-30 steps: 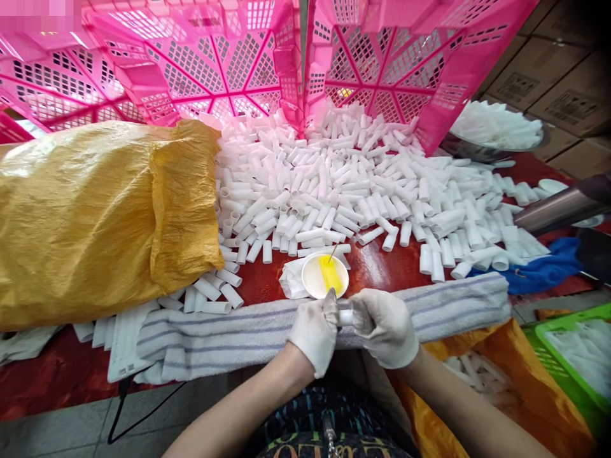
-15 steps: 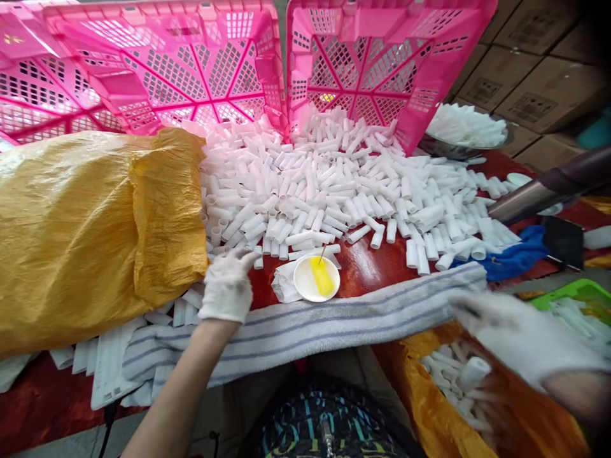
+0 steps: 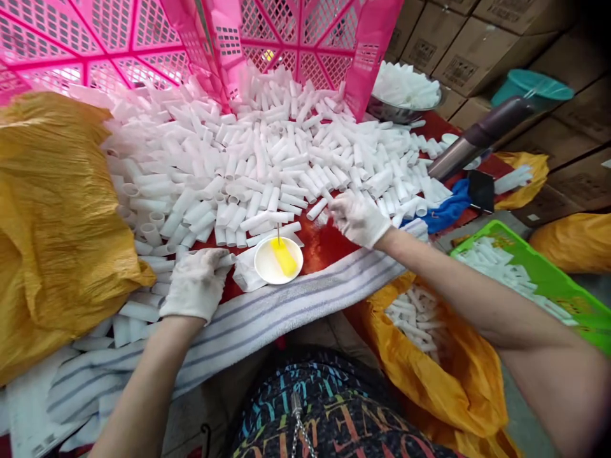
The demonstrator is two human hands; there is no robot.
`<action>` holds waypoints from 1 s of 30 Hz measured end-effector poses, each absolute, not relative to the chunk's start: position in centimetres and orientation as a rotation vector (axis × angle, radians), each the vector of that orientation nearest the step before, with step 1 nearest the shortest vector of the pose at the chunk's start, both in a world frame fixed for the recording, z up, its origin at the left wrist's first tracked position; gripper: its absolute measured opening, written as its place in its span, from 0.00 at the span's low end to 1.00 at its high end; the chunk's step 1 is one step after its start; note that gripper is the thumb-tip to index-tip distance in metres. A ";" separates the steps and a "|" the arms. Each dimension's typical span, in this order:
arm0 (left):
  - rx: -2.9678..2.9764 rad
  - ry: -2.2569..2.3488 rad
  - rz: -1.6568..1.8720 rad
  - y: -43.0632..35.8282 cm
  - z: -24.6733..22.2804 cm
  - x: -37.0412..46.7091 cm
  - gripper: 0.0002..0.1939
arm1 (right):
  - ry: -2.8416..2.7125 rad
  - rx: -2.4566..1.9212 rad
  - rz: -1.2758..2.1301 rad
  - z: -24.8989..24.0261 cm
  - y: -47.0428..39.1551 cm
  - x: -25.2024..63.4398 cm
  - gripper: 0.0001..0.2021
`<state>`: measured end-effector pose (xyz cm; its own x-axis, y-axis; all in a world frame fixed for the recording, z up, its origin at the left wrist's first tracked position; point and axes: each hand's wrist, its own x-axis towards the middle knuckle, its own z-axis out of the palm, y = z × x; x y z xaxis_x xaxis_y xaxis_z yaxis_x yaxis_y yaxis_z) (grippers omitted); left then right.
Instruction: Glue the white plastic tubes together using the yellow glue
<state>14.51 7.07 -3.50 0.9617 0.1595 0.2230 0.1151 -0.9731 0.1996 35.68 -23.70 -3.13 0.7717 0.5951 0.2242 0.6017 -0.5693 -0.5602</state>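
My left hand [image 3: 195, 285], in a white glove, is closed on a short white plastic tube [image 3: 228, 259] whose end sticks out past the fingertips. Beside it stands a small white dish [image 3: 260, 270] holding a yellow piece [image 3: 285, 259] with a thin stick upright in it. My right hand [image 3: 359, 219], also gloved, reaches over the red table [image 3: 319, 249] at the near edge of a heap of white tubes [image 3: 267, 152]. Its fingers are curled together, and what they hold, if anything, is hidden.
A striped towel [image 3: 267, 321] lies along the table edge. Yellow sacks stand left [image 3: 52, 235] and below right, the open sack [image 3: 458, 388] holding tubes. Pink crates [image 3: 298, 48] back the heap. A metal pole [image 3: 470, 145] slants at right, near a green crate [image 3: 568, 286].
My right hand has moved from above the open sack to the heap's near edge. My left hand now has a tube in its fingers. The view has shifted right.
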 end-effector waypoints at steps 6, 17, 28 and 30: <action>2.621 0.372 0.394 4.4 -3.1 13.3 0.18 | -0.450 -1.606 0.709 -2.5 -21.7 29.3 0.23; 1.809 0.630 0.249 2.2 -3.7 13.3 0.17 | -0.726 -1.630 0.398 -6.3 -19.1 28.6 0.13; 2.435 0.512 0.120 2.3 -3.8 12.7 0.16 | -0.890 -1.740 0.291 -6.5 -19.9 27.1 0.15; 2.409 0.525 0.149 2.3 -3.9 12.8 0.16 | -0.853 -1.768 0.312 -6.4 -19.9 26.6 0.17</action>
